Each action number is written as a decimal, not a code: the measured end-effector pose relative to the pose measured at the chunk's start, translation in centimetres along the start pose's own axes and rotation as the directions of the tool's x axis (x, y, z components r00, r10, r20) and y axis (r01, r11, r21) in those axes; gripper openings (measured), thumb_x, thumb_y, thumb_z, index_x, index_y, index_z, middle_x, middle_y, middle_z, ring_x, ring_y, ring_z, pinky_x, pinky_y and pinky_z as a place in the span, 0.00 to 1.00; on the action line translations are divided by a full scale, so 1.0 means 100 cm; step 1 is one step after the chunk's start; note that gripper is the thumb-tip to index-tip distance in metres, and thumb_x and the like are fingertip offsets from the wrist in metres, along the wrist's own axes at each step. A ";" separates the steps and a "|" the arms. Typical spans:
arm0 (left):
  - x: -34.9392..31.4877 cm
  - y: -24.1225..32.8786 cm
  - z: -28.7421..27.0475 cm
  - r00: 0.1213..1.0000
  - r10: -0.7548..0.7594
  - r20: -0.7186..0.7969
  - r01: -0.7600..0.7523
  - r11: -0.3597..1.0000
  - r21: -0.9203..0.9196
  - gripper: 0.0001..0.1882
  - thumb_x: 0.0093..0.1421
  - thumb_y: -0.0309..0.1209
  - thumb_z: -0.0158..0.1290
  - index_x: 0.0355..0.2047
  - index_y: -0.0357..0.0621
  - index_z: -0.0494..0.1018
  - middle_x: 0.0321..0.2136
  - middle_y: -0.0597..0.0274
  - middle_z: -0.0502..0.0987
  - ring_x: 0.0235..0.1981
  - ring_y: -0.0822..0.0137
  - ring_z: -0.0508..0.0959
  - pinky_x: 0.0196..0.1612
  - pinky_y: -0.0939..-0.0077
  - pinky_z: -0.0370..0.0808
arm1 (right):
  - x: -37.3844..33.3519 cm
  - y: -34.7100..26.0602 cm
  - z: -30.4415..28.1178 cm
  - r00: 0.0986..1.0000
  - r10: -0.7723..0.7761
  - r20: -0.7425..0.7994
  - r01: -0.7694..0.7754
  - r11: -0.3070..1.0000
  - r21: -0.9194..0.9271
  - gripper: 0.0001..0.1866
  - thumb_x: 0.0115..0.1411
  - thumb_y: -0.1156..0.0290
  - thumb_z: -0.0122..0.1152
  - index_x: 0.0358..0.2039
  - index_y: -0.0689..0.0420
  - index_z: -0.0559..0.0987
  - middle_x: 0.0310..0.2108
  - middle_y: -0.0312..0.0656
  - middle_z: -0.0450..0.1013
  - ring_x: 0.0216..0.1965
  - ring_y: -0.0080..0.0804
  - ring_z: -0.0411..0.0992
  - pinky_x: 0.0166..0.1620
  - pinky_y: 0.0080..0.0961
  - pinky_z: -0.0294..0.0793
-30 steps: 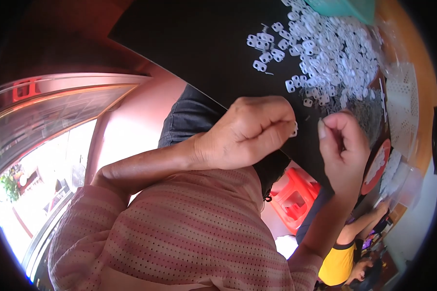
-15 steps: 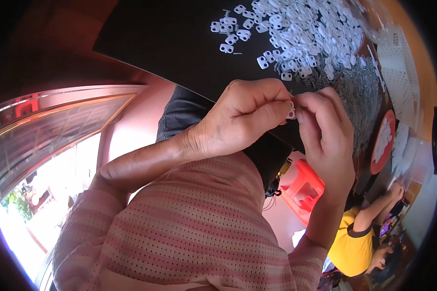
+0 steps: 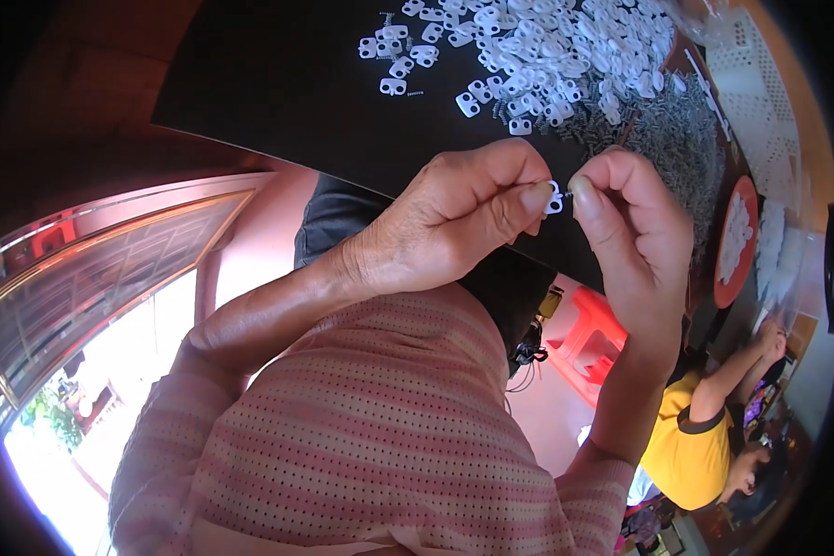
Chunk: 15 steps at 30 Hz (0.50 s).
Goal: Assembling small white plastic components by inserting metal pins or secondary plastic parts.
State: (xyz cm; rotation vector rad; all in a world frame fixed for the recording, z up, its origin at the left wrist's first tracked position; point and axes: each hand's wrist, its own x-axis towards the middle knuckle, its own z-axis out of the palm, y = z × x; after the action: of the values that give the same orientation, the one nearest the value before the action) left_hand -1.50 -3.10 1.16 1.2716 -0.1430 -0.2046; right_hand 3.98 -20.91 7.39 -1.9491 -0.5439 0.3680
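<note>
My left hand (image 3: 454,218) and my right hand (image 3: 630,232) meet just over the near edge of a black table top (image 3: 278,83). Between the thumb and fingertips of both hands sits one small white plastic clip (image 3: 554,196). Beyond the hands, a heap of the same white clips (image 3: 547,56) is spread over the black surface. To its right lies a grey pile of small metal springs (image 3: 676,139). Whether a spring is in my fingers is too small to tell.
A round red tray (image 3: 737,236) with white pieces stands at the right, a white perforated basket (image 3: 760,83) behind it. A red plastic stool (image 3: 593,343) stands below the table. A person in a yellow shirt (image 3: 695,435) sits at lower right. A window frame (image 3: 93,278) runs along the left.
My hands came together from apart; the right hand closed in on the left and both now pinch the one clip. The view has shifted, so the clip heap sits higher.
</note>
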 end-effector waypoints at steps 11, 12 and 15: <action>0.002 -0.005 -0.005 0.999 0.045 0.011 -0.045 0.999 -0.011 0.10 0.70 0.33 0.47 0.38 0.38 0.71 0.27 0.68 0.72 0.29 0.80 0.70 0.35 0.85 0.69 | 0.008 0.003 0.000 0.999 -0.023 0.041 0.026 0.997 -0.067 0.03 0.64 0.77 0.57 0.33 0.62 0.73 0.23 0.31 0.64 0.24 0.13 0.60 0.28 0.14 0.61; 0.003 -0.006 -0.005 0.999 0.043 0.010 -0.043 0.999 -0.012 0.10 0.70 0.33 0.47 0.38 0.38 0.71 0.27 0.68 0.72 0.29 0.80 0.70 0.35 0.85 0.69 | 0.009 0.004 0.000 0.999 -0.021 0.042 0.024 0.998 -0.066 0.03 0.64 0.77 0.57 0.33 0.62 0.73 0.23 0.31 0.64 0.24 0.13 0.60 0.28 0.14 0.61; 0.002 -0.006 -0.007 0.998 0.060 0.006 -0.060 0.998 -0.010 0.10 0.70 0.33 0.47 0.38 0.38 0.71 0.27 0.68 0.71 0.29 0.80 0.70 0.34 0.85 0.69 | 0.012 0.005 0.005 0.998 -0.041 0.056 0.043 0.998 -0.035 0.03 0.63 0.78 0.57 0.33 0.62 0.72 0.23 0.31 0.64 0.24 0.14 0.59 0.27 0.14 0.60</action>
State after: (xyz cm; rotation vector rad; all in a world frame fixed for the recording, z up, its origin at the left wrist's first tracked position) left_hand -1.19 -2.69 0.36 1.2551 -0.1851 -0.1578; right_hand 4.84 -20.09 6.73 -1.9644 -0.6299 0.3884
